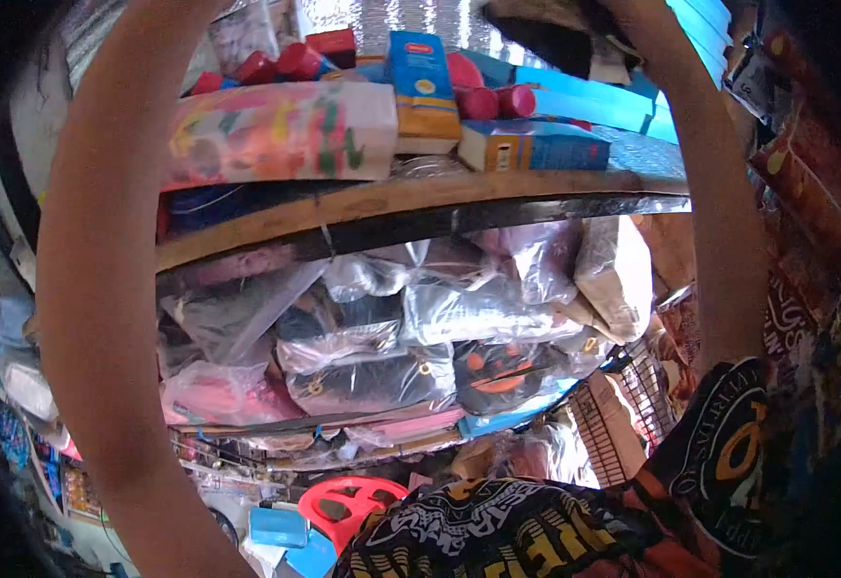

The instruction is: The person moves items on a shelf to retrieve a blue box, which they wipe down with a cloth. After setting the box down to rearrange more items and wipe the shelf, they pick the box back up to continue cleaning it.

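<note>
Both my forearms reach up past the top edge of the head view, so my left hand and my right hand are out of sight. What they hold or touch is hidden. Between the arms, a wooden-edged shelf (526,183) carries a long white package with colourful smears (286,135). Beside it stands a blue and yellow box (422,91). A second blue and yellow box (536,146) lies to the right. Several round red caps (300,61) show behind them. A dark object (541,29) is near my right arm at the top.
Below the shelf, plastic-wrapped black bags (372,382) and other wrapped goods are packed tightly. Light-blue boxes (594,94) lie along the upper right. Lower down are a red plastic stool (343,501), a brown plastic crate (605,429) and a blue box (278,527). Brown packets hang at right.
</note>
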A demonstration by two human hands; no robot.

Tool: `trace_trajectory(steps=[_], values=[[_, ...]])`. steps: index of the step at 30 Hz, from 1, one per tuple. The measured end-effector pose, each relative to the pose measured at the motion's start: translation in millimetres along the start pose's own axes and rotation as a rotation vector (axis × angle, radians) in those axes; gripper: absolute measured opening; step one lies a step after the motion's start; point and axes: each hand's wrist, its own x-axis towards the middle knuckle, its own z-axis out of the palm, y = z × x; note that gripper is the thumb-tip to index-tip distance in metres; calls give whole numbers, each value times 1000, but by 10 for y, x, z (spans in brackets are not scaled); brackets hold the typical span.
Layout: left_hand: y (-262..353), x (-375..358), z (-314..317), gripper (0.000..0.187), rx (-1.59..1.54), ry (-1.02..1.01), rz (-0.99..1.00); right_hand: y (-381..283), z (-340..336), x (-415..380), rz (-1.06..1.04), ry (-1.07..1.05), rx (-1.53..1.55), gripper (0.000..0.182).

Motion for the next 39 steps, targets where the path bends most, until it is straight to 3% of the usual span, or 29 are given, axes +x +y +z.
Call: trace_trajectory(steps=[2,3,4,6,7,8,9,10,12,15,17,21,23,24,26,28,31,32,34,36,38,39], values=[[-70,7,132,36,74,32,-18,463,-510,117,-335,440,-240,47],[-146,42,209,33,170,48,-35,625,-684,140,-350,376,-8,46],[-95,51,247,33,166,52,-29,775,-771,179,-353,379,-15,46],[7,-3,359,28,389,64,30,1047,-895,243,-534,547,-678,44],[10,-39,428,26,424,97,86,1024,-766,289,-420,369,-509,43],[13,-73,498,25,460,132,141,962,-701,269,-322,131,-696,43],[-23,-52,580,24,540,195,125,1377,-698,357,-616,366,-1195,54],[14,-46,588,23,540,181,102,1540,-672,427,-697,283,-1423,57],[88,-37,602,22,540,152,57,1400,-188,227,105,-356,-1637,74],[4,-108,736,21,542,100,59,1893,-263,236,-35,-288,-1534,79],[-49,-167,833,21,570,126,70,1825,-371,212,86,-346,-1443,81],[-106,-226,875,22,560,89,19,2181,-1250,39,187,-373,-1261,81],[-138,-219,879,22,533,66,1,2251,-1460,-23,421,-280,-1512,84],[-137,-219,877,22,524,63,1,2254,-1501,-24,420,-279,-1512,84],[-100,-215,869,22,492,64,-14,2261,-1576,-2,607,-299,-1616,86],[-107,-204,891,21,468,75,-30,2113,-1443,100,689,-357,-1592,76],[-173,-212,938,20,719,108,-47,2081,-1237,290,515,-395,-525,77],[-189,-214,935,20,706,114,-26,2003,-1053,269,419,-331,-518,76],[-154,-210,925,19,686,118,-1,1267,-402,247,629,-494,-351,67],[-79,-227,908,19,606,115,0,1308,-281,299,624,-467,-338,60],[-136,-239,929,19,685,116,5,1677,-308,431,59,-576,-728,56],[-132,-237,940,18,738,116,9,1748,-346,488,-70,-612,-663,69]])
